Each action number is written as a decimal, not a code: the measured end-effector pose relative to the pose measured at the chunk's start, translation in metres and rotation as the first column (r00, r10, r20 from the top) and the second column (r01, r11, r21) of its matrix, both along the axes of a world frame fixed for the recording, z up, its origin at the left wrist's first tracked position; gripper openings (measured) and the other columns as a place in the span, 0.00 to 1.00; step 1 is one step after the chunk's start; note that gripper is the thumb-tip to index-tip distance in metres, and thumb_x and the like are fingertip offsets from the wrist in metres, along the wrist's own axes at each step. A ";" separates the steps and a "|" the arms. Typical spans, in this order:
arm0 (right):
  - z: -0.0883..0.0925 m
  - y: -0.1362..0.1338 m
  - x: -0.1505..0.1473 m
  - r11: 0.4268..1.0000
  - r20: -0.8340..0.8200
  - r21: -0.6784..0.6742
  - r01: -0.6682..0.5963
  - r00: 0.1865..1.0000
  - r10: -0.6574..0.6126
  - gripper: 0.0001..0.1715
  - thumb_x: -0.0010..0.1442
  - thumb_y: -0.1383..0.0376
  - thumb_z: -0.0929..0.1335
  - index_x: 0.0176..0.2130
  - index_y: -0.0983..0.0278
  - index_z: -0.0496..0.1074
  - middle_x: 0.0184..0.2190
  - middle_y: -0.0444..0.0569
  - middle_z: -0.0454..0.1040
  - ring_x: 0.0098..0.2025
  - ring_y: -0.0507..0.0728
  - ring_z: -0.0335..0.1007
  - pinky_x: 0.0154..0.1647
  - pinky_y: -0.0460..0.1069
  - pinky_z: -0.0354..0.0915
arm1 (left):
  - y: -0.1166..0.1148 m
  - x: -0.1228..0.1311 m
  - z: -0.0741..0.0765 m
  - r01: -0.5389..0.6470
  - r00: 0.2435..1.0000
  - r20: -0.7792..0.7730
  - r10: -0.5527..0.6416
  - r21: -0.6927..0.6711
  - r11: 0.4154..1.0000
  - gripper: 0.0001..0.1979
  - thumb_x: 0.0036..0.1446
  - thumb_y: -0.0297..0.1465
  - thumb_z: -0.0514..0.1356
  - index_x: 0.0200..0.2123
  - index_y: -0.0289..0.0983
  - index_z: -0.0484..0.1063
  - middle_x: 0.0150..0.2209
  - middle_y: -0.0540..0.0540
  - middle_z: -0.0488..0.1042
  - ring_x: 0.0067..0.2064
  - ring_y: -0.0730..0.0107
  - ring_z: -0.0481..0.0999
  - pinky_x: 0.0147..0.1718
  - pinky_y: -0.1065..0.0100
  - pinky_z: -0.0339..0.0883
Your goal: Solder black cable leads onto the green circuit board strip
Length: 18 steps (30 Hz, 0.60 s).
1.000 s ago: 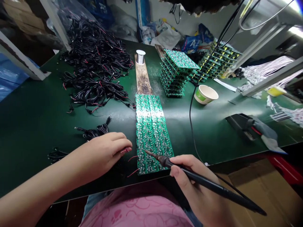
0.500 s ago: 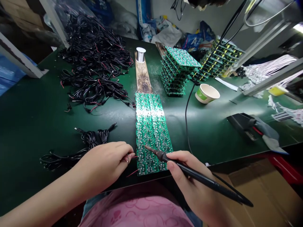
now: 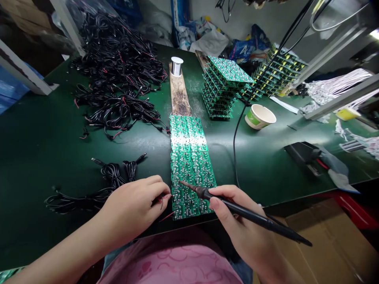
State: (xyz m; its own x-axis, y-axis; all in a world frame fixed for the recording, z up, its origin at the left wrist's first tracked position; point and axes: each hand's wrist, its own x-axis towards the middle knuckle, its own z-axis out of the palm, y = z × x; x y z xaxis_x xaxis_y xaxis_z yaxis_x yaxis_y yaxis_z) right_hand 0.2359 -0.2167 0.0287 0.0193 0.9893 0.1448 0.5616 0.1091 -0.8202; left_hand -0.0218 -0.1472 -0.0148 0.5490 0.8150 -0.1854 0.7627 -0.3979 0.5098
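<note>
Green circuit boards [image 3: 189,169] lying in a row, left hand [image 3: 133,207] pinching a red wire end [image 3: 161,201] at the boards' near edge (fingers closed tight), right hand [image 3: 233,215] gripping a soldering iron [image 3: 251,215] with its tip just above the boards, black cable bundles [image 3: 112,173] sitting left of them.

2 hands [image 3: 133,207] [image 3: 237,225], 1 soldering iron [image 3: 254,216]

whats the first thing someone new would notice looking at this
A long row of green circuit boards runs down the middle of the bench, with a black soldering iron held over its near end by the right hand. Beside it, the left hand pinches thin red wire ends. Beyond them, a big heap of black cables sits at left and a tall stack of boards right of centre.
</note>
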 end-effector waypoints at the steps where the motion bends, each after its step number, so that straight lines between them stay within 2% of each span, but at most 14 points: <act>1: 0.000 0.000 0.000 1.000 0.002 -0.001 -0.004 1.000 0.004 0.04 0.72 0.62 0.71 0.44 0.55 0.80 0.30 0.38 0.79 0.26 0.49 0.72 0.32 0.41 0.74 | -0.001 0.000 -0.001 -0.002 1.000 0.006 0.002 0.004 1.000 0.14 0.73 0.38 0.53 0.40 0.46 0.79 0.39 0.51 0.77 0.37 0.67 0.77 0.35 0.64 0.61; 6: 0.001 -0.001 0.000 1.000 0.010 -0.013 -0.012 1.000 0.012 0.05 0.72 0.62 0.71 0.45 0.56 0.80 0.30 0.39 0.79 0.27 0.50 0.74 0.32 0.41 0.75 | -0.003 -0.001 -0.003 -0.007 0.999 0.040 0.006 0.027 1.000 0.13 0.73 0.37 0.54 0.41 0.45 0.78 0.39 0.51 0.78 0.36 0.68 0.76 0.35 0.65 0.60; 9: 0.001 -0.006 0.001 0.999 0.030 0.039 -0.007 1.000 0.006 0.04 0.73 0.62 0.70 0.45 0.56 0.79 0.30 0.38 0.79 0.27 0.49 0.74 0.32 0.41 0.75 | -0.003 -0.001 -0.004 -0.017 0.999 0.042 0.015 0.041 0.999 0.12 0.72 0.37 0.54 0.40 0.45 0.78 0.39 0.52 0.78 0.36 0.69 0.76 0.34 0.65 0.59; 13: -0.001 -0.017 0.003 0.984 0.142 0.163 -0.066 0.989 0.042 0.05 0.71 0.63 0.71 0.47 0.54 0.78 0.36 0.39 0.83 0.34 0.50 0.81 0.41 0.41 0.78 | -0.004 -0.001 -0.007 -0.018 0.999 0.038 0.016 0.062 0.998 0.12 0.72 0.36 0.55 0.40 0.45 0.78 0.39 0.52 0.78 0.36 0.70 0.76 0.34 0.65 0.59; 18: -0.005 -0.025 0.004 0.979 0.216 0.170 -0.115 0.973 0.077 0.07 0.71 0.63 0.72 0.49 0.53 0.77 0.39 0.40 0.84 0.39 0.51 0.84 0.45 0.41 0.78 | -0.005 -0.001 -0.009 -0.019 0.999 0.046 0.015 0.087 0.996 0.12 0.71 0.36 0.55 0.39 0.44 0.78 0.38 0.53 0.78 0.35 0.71 0.76 0.33 0.66 0.58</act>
